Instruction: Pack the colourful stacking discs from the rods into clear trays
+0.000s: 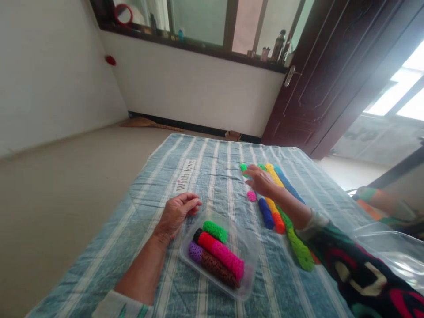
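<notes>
My right hand (260,179) reaches over the bed-like striped cloth, its fingertips at a small bright green knitted-looking round (243,168). Its fingers look apart; whether they grip the round is hard to see. Just below lies a pink round (251,196). Under and beside my right forearm are long rows of similar pieces, including a blue one (266,214), a yellow-orange one (274,210) and a lime green one (300,249). My left hand (180,212) rests closed, with nothing visible in it, by the corner of a clear plastic box (241,291). Inside are green (214,231), red-pink (220,254) and purple-brown (212,265) rolls.
The blue-and-white striped cloth (149,212) covers the surface and bears the words "With love". Another clear plastic container (391,247) stands at the right edge. Beyond are a wall, a windowsill with a flask (278,45) and a dark red door (318,79).
</notes>
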`<state>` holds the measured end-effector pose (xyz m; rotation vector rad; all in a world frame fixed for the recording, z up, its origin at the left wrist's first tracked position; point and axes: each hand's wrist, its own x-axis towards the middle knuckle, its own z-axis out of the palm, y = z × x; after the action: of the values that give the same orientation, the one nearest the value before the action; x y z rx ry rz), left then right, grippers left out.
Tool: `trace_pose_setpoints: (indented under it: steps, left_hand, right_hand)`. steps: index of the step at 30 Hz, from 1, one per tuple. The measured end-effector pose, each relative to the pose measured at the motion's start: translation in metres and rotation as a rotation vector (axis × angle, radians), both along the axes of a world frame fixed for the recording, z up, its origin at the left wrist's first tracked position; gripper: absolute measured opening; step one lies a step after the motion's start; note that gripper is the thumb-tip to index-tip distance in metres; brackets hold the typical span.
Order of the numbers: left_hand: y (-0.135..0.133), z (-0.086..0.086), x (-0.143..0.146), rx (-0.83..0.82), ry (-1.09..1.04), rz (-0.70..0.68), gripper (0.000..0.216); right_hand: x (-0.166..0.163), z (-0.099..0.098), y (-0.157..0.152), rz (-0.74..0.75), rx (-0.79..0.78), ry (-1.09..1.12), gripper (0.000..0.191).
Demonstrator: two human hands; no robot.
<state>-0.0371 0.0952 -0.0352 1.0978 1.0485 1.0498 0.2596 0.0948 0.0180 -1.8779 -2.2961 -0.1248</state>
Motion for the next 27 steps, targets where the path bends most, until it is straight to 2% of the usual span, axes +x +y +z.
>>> trace_pose_setpoints:
  steps: [1,3,10,16,27]
  left_hand:
    - [0.000,0.000,0.000,-0.002,-0.002,0.000,0.032]
    - [0.000,0.000,-0.001,-0.003,-0.003,0.001,0.032]
    - [0.000,-0.005,-0.003,-0.001,0.004,-0.002,0.033]
    - [-0.001,-0.003,-0.002,0.004,0.008,0.005,0.032]
    - [-0.002,0.000,0.000,-0.005,-0.008,0.008,0.030]
  right_hand:
    - [0.007,-0.001,0.014,-0.074,-0.049,-0.065,0.026]
    - [0.018,-0.004,0.036,-0.129,-0.088,-0.108,0.028]
    - [0.027,-0.018,0.073,-0.178,-0.163,-0.155,0.034]
    - [0.028,-0.024,0.083,-0.161,-0.180,-0.183,0.031]
    - [0.024,-0.025,0.076,-0.154,-0.082,-0.177,0.025]
